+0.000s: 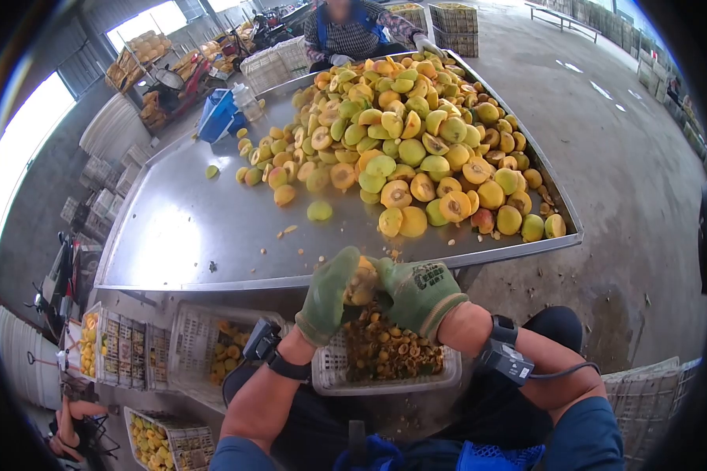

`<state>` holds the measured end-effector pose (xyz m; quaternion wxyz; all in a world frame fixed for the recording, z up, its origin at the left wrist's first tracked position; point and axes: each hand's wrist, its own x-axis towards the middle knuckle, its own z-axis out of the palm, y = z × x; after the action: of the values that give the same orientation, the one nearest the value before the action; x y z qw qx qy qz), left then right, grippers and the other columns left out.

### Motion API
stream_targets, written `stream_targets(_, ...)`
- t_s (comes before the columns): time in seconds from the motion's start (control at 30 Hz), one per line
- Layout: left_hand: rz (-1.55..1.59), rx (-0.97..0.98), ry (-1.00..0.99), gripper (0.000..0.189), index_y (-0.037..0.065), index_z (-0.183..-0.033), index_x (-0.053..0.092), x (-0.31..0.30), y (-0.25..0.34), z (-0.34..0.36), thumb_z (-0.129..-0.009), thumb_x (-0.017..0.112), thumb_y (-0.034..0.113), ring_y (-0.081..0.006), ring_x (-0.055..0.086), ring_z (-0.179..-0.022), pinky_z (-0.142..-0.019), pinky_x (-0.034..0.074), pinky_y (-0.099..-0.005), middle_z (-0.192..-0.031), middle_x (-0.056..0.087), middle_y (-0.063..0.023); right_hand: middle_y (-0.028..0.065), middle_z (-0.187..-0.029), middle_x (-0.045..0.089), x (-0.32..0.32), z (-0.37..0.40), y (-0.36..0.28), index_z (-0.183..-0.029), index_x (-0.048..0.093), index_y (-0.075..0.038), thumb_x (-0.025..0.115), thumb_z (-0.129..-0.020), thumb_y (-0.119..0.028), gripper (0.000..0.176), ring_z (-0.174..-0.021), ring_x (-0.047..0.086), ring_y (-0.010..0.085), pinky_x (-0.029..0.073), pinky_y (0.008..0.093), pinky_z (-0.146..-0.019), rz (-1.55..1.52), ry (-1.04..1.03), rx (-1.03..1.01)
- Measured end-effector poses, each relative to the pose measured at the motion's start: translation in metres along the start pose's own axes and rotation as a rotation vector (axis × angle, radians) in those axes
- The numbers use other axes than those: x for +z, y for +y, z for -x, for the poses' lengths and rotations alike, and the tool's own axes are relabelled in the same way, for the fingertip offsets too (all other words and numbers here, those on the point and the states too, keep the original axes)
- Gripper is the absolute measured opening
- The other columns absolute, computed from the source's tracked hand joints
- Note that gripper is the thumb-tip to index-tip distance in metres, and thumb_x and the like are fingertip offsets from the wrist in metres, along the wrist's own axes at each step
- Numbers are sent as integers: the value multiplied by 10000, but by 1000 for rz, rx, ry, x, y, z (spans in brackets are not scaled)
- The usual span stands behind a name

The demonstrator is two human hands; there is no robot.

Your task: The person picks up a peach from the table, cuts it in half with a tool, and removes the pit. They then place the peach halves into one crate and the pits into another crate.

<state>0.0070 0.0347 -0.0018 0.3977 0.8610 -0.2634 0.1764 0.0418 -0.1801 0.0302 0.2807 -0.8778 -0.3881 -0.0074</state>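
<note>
Both my hands wear green gloves and meet just past the near edge of the metal table [173, 228]. My left hand [327, 297] is closed round a yellow-orange fruit piece [361, 282]. Pressed against the same piece from the right is my right hand [419, 293], its fingertips partly hidden. Below them a white crate [389, 387] holds pits and scraps. A big heap of halved yellow-green fruit [401, 141] covers the table's middle and right side.
Across the table sits a co-worker [349, 35] with gloved hands at the heap. A blue basket [220, 116] and a clear bottle [247, 102] stand at the table's left. Crates of fruit [212, 345] lie at lower left; stacked crates [652, 400] stand at lower right.
</note>
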Motion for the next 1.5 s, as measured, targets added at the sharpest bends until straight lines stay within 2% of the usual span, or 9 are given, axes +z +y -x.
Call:
stream_targets(0.17, 576, -545, 77, 511, -53, -1199, 607, 3, 17, -2, -774, 805, 151, -377, 681, -971, -882, 546, -425, -1099, 691, -178, 182, -880, 693, 10, -2, 7, -1164, 583, -67, 651, -891, -233, 327, -829, 678, 396, 533, 491, -710, -54, -13, 6)
stream_targets(0.4, 788, -709, 127, 487, -51, -1186, 616, 3, 15, -3, -774, 789, 142, -381, 681, -946, -832, 560, -398, -1065, 690, -196, 185, -868, 692, 11, 1, -1, -1116, 580, -61, 643, -893, -233, 289, -818, 674, 406, 522, 501, -706, -124, 9, 19)
stream_targets(0.5, 744, -695, 206, 403, -62, -1176, 608, 7, 16, -2, -832, 733, 106, -342, 691, -909, -801, 563, -368, -1045, 692, -188, 185, -849, 689, 8, 0, -3, -1088, 577, -56, 639, -895, -230, 267, -806, 671, 407, 522, 501, -708, -77, 7, 24)
stream_targets(0.63, 268, -488, 9, 230, -73, -1128, 618, -6, 25, -8, -938, 611, 57, -273, 699, -877, -775, 559, -331, -1020, 692, -163, 190, -831, 685, 14, -4, 8, -1069, 572, -55, 638, -895, -226, 253, -784, 668, 413, 523, 498, -688, -48, -17, -11)
stream_targets(1.0, 519, -710, 224, 382, -11, -1100, 688, 9, 33, -11, -1076, 503, 323, -102, 643, -854, -770, 549, -279, -961, 702, -50, 198, -946, 713, 12, -1, -2, -1152, 631, -77, 673, -887, -261, 325, -916, 688, 405, 542, 485, -789, -265, -177, 174)
stream_targets(1.2, 345, -624, 251, 372, -18, -1114, 684, 12, 39, -14, -1074, 494, 301, -126, 652, -875, -798, 546, -292, -987, 709, -70, 183, -945, 713, 14, 3, 3, -1063, 661, -61, 640, -886, -182, 215, -902, 682, 392, 532, 454, -794, -433, -174, 112)
stream_targets(1.3, 211, -544, 223, 383, -20, -1117, 683, 12, 41, -14, -1078, 480, 302, -140, 652, -897, -813, 543, -303, -991, 711, -78, 131, -891, 714, 12, 0, 4, -1079, 669, -58, 629, -890, -169, 223, -794, 682, 312, 536, 405, -748, -530, -282, 125)
stream_targets(1.4, 194, -502, 191, 404, -18, -1148, 677, 11, 43, -15, -1080, 469, 321, -139, 649, -913, -825, 540, -304, -1022, 709, -97, 57, -800, 664, -7, -3, 3, -1064, 677, -58, 618, -907, -180, 207, -684, 629, 191, 524, 335, -657, -795, -498, 236)
stream_targets(1.5, 203, -329, 105, 439, -27, -1234, 631, 7, 25, -12, -1079, 462, 347, -152, 653, -927, -830, 543, -305, -1049, 701, -124, 82, -789, 674, 3, -7, 12, -1050, 670, -39, 614, -918, -249, 254, -654, 642, 221, 541, 359, -616, -1021, -629, 449)
